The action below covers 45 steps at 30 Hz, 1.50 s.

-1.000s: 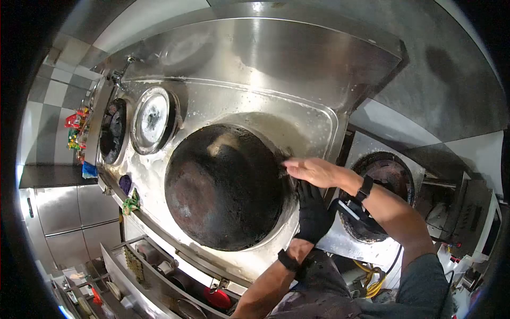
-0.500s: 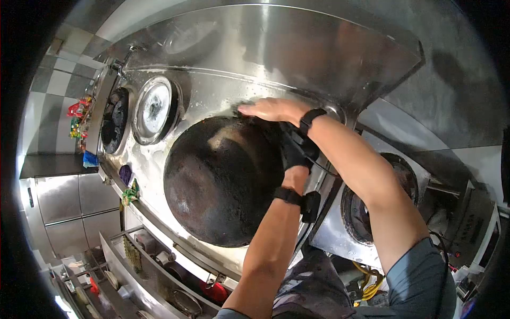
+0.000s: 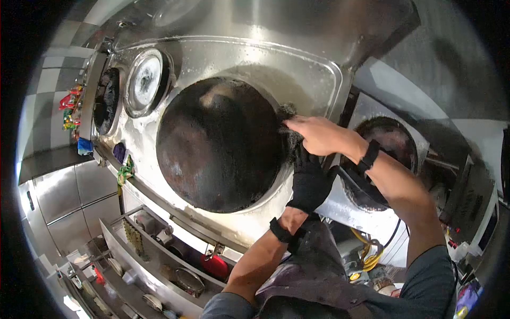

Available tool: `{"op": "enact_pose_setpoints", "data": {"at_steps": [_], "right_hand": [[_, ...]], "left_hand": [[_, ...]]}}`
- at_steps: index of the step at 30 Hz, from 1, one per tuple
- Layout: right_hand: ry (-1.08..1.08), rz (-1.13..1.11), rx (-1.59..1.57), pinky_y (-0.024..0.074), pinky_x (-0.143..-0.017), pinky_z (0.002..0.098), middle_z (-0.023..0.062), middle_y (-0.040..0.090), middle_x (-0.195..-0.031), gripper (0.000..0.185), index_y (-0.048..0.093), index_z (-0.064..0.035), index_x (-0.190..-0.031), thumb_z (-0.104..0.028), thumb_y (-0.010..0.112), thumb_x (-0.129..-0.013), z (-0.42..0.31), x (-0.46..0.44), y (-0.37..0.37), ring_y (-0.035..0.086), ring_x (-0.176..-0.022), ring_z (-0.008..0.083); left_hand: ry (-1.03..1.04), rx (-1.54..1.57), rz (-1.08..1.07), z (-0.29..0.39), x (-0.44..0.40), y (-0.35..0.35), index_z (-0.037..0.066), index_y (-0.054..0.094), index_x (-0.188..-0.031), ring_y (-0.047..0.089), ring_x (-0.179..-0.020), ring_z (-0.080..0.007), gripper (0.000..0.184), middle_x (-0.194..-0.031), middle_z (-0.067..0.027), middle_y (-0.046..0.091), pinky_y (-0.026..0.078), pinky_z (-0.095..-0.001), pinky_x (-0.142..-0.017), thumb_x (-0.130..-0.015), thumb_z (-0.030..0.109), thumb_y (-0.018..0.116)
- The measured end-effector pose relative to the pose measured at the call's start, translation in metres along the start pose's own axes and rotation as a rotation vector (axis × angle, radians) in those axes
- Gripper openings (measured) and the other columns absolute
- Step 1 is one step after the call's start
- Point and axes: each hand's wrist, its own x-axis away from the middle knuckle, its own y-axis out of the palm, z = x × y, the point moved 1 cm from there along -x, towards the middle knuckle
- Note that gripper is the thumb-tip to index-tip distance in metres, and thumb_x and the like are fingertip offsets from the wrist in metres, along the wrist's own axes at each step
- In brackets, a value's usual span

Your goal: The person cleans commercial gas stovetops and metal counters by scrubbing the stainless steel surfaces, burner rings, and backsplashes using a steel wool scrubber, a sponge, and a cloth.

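Note:
A large blackened wok lies upside down on the wet steel worktop. My right hand, bare with a black wristband, is closed on a dark, frayed scouring pad against the wok's right edge. Just below it, my left hand wears a black glove and grips the wok's right rim; its fingertips are partly hidden. Dark scrubber-like strands hang between the two hands.
To the left are a round metal lid and a dark burner opening. A purple cloth and a green cloth lie near the front edge. Another burner stands right, an open drawer below.
My right hand has moved with the pad from the wok's far edge back down its right side. My left hand has also come down along the rim. The view has shifted.

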Motion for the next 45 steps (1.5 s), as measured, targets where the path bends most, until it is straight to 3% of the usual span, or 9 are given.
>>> {"op": "enact_pose_setpoints", "data": {"at_steps": [3, 5, 10, 19, 27, 31, 33, 40, 45], "right_hand": [[-0.150, 0.180, 0.251, 0.0507, -0.101, 0.0457, 0.0295, 0.066, -0.117, 0.049, 0.056, 0.0145, -0.127, 0.000, 0.057, -0.080, -0.016, 0.031, 0.045, 0.063, -0.114, 0.0426], [-0.249, 0.335, 0.438, 0.0525, -0.090, 0.0484, 0.0250, 0.068, -0.097, 0.037, 0.061, 0.0126, -0.111, -0.004, 0.062, -0.078, -0.036, 0.048, 0.076, 0.067, -0.096, 0.0396], [-0.139, 0.190, 0.629, 0.0501, -0.079, 0.0430, 0.0171, 0.070, -0.085, 0.021, 0.067, 0.0049, -0.094, -0.011, 0.063, -0.081, -0.105, 0.065, 0.147, 0.069, -0.082, 0.0309], [-0.211, -0.014, 0.714, 0.0489, -0.098, 0.0477, 0.0200, 0.069, -0.115, 0.033, 0.068, 0.0055, -0.111, -0.014, 0.060, -0.085, -0.220, 0.062, 0.307, 0.066, -0.103, 0.0358], [-0.483, 0.212, 0.541, 0.0489, -0.099, 0.0445, 0.0125, 0.063, -0.108, 0.018, 0.066, -0.0008, -0.096, -0.012, 0.058, -0.085, -0.260, -0.039, 0.339, 0.059, -0.110, 0.0335], [-0.542, 0.225, 0.599, 0.0485, -0.100, 0.0440, 0.0104, 0.065, -0.109, 0.018, 0.066, -0.0038, -0.099, -0.011, 0.058, -0.086, -0.252, -0.019, 0.333, 0.059, -0.114, 0.0309], [-0.401, 0.052, 0.523, 0.0485, -0.099, 0.0436, 0.0099, 0.065, -0.108, 0.017, 0.066, -0.0036, -0.100, -0.009, 0.061, -0.085, -0.247, 0.016, 0.318, 0.060, -0.112, 0.0305], [-0.335, -0.090, 0.637, 0.0484, -0.092, 0.0441, 0.0102, 0.067, -0.107, 0.036, 0.068, -0.0013, -0.108, -0.023, 0.076, -0.080, -0.221, 0.075, 0.285, 0.060, -0.101, 0.0292], [-0.406, -0.123, 0.768, 0.0467, -0.091, 0.0438, 0.0088, 0.065, -0.096, 0.019, 0.070, -0.0067, -0.096, -0.021, 0.067, -0.085, -0.223, 0.074, 0.307, 0.062, -0.096, 0.0293]], "left_hand": [[0.095, 0.071, 0.072, 0.004, 0.044, -0.012, -0.002, 0.051, -0.139, 0.051, -0.125, -0.0472, 0.054, -0.134, -0.0292, 0.053, 0.041, -0.0514, -0.107, -0.092, 0.020, 0.069], [0.111, -0.020, -0.008, -0.010, 0.077, -0.015, -0.008, 0.038, -0.147, 0.037, -0.140, -0.0511, 0.078, -0.150, -0.0352, 0.038, 0.029, -0.0556, -0.118, -0.088, 0.027, 0.075], [0.078, 0.056, -0.145, -0.050, 0.162, -0.042, -0.006, 0.046, -0.143, 0.043, -0.135, -0.0499, 0.070, -0.144, -0.0330, 0.045, 0.034, -0.0549, -0.115, -0.086, 0.024, 0.073], [-0.056, 0.057, -0.480, -0.105, 0.326, -0.122, -0.003, 0.048, -0.143, 0.045, -0.136, -0.0415, 0.065, -0.145, -0.0279, 0.048, 0.034, -0.0460, -0.116, -0.088, 0.026, 0.068], [0.074, -0.236, 0.089, -0.184, 0.331, -0.141, -0.001, 0.057, -0.134, 0.054, -0.122, -0.0431, 0.064, -0.131, -0.0268, 0.058, 0.041, -0.0499, -0.105, -0.085, 0.038, 0.069], [-0.063, -0.034, -0.303, -0.165, 0.332, -0.150, -0.010, 0.057, -0.131, 0.052, -0.124, -0.0493, 0.070, -0.131, -0.0304, 0.059, 0.038, -0.0573, -0.104, -0.083, 0.041, 0.069], [0.113, -0.105, 0.079, -0.151, 0.351, -0.116, -0.010, 0.054, -0.133, 0.052, -0.123, -0.0492, 0.075, -0.133, -0.0311, 0.057, 0.039, -0.0570, -0.103, -0.084, 0.044, 0.070], [-0.007, 0.013, -0.040, -0.106, 0.355, -0.095, -0.012, 0.053, -0.128, 0.057, -0.113, -0.0480, 0.078, -0.121, -0.0328, 0.059, 0.043, -0.0547, -0.099, -0.084, 0.049, 0.070], [0.001, -0.027, 0.106, -0.109, 0.378, -0.100, -0.009, 0.055, -0.126, 0.057, -0.111, -0.0495, 0.072, -0.119, -0.0315, 0.061, 0.044, -0.0547, -0.099, -0.082, 0.044, 0.073]]}}
